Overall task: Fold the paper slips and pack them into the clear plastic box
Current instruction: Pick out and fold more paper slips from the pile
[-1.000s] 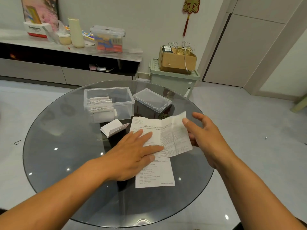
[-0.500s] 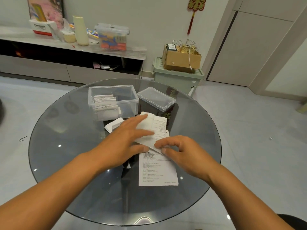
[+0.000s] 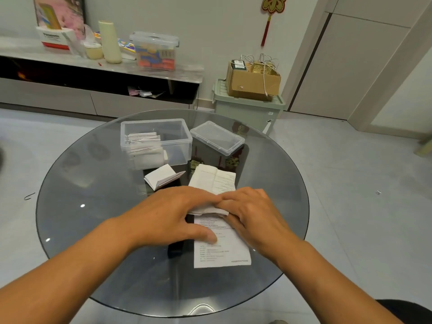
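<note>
Hands together on the glass table (image 3: 93,230): left hand (image 3: 170,216) and right hand (image 3: 252,216) press flat on the folded paper slip (image 3: 212,181) (another printed slip (image 3: 222,251) beneath); clear plastic box (image 3: 155,142) beyond holds folded slips.

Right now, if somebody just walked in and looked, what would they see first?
Probably the two hands in the middle of the round glass table: the left hand and right hand press down on a paper slip being folded. Just behind them stands the clear plastic box with folded slips stacked at its left end, its lid lying beside it on the right.
</note>
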Motion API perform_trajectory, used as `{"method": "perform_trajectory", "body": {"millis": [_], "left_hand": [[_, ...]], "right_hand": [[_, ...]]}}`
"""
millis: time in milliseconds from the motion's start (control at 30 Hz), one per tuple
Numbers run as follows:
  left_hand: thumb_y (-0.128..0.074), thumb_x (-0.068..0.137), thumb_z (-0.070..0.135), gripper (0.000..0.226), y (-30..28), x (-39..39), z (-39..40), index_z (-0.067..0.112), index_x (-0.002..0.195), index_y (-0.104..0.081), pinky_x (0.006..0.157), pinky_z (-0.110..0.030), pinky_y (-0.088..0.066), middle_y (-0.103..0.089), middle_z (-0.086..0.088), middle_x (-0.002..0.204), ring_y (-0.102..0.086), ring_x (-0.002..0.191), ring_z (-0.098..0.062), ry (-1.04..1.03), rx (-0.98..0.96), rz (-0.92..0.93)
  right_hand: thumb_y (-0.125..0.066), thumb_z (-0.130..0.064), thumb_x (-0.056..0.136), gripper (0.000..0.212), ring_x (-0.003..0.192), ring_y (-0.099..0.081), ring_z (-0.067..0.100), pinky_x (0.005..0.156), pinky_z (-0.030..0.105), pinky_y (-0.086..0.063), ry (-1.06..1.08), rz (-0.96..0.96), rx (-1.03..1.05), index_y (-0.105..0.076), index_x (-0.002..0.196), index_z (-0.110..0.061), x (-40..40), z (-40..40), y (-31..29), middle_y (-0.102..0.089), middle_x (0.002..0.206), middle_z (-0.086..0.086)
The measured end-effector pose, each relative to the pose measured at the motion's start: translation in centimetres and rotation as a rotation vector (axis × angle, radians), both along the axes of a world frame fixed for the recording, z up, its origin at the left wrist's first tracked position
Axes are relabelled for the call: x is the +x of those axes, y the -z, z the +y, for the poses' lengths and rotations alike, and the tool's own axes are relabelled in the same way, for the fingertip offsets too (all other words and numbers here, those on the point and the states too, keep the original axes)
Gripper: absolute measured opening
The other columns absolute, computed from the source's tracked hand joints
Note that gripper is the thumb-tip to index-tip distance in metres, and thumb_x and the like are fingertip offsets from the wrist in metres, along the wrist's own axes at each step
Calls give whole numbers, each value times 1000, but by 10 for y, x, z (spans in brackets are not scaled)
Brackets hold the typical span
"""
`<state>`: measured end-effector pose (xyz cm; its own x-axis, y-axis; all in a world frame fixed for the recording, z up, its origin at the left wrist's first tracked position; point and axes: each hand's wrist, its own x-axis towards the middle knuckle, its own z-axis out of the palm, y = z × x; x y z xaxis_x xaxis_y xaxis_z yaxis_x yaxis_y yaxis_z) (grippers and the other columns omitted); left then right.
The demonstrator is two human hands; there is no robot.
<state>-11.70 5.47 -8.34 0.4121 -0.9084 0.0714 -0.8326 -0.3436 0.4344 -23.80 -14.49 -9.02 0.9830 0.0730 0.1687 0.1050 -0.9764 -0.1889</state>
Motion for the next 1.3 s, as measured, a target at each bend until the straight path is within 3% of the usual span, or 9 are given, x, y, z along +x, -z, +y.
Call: {"method": "perform_trajectory", "body": {"millis": [333, 467, 600, 733, 800, 933, 1100, 1233, 1300], "left_hand": [[-22, 97, 65, 47, 7, 0, 2, 39, 115, -57, 63, -28, -53, -70, 17, 99, -63, 78, -6, -20, -161, -133], [-49, 92, 70, 39, 2, -4, 1, 51, 125, -47, 66, -18, -47, -68, 25, 101, -59, 80, 5, -51, -166, -30], [-84, 68, 59, 95, -3, -1, 4, 69, 138, -21, 90, -29, -53, -63, 28, 117, -62, 105, -1, -196, -176, 285], [-80, 85, 28, 92, 7, 6, -3, 59, 147, -19, 86, -34, -58, -69, 19, 105, -67, 91, -7, -304, -306, 381], [-77, 88, 22, 93, 12, 5, -9, 55, 151, -16, 80, -30, -57, -68, 20, 106, -67, 84, -7, -337, -328, 389], [-77, 88, 29, 84, 16, 3, -15, 52, 151, -26, 89, -28, -53, -48, 27, 128, -57, 97, -2, -386, -249, 180], [-59, 96, 49, 39, 18, 7, -13, 41, 134, -61, 109, -40, -37, -47, 17, 147, -40, 129, -11, -172, -89, -190], [-49, 93, 66, 53, 15, 7, -14, 42, 139, -56, 105, -33, -33, -51, 23, 144, -42, 127, -8, -136, 2, -197], [-53, 90, 68, 55, 14, 7, -15, 42, 139, -55, 104, -35, -38, -54, 23, 140, -45, 124, -8, -140, -29, -191]], "right_hand": [[-41, -50, 107, 39, 137, -41, 10, 114, 30, -17, 163, 30, 2, -62, 133, -29, 2, -11, -4, -55, 144, -14], [-58, -46, 101, 22, 116, -47, 6, 96, 30, -29, 104, 1, 120, -74, 116, -43, 4, -5, -3, -63, 129, -20], [-69, -37, 97, 17, 80, -67, 7, 78, 36, -55, 283, 91, 687, -79, 91, -25, 5, -1, -8, -75, 85, -11], [-72, -35, 95, 19, 92, -75, 8, 89, 41, -61, 383, 134, 943, -76, 111, -27, 5, -6, -6, -78, 97, -15], [-77, -33, 91, 30, 83, -74, 2, 77, 29, -62, 436, 126, 928, -67, 119, -30, 5, -3, -7, -75, 84, -22], [-82, -49, 81, 62, 82, -68, 10, 81, 41, -57, 591, 85, 617, -45, 130, -39, 8, 9, -7, -65, 80, -12], [-59, -65, 92, 35, 91, -62, 15, 101, 46, -41, 705, 136, 401, -56, 97, -30, 7, 7, -14, -64, 91, -14], [-51, -61, 99, 47, 72, -57, 9, 95, 49, -44, 608, 82, 680, -63, 67, -29, 6, 7, -17, -63, 64, -22], [-49, -51, 102, 38, 82, -59, 3, 98, 49, -45, 521, -1, 716, -71, 73, -38, 6, 11, -17, -64, 76, -32]]}}
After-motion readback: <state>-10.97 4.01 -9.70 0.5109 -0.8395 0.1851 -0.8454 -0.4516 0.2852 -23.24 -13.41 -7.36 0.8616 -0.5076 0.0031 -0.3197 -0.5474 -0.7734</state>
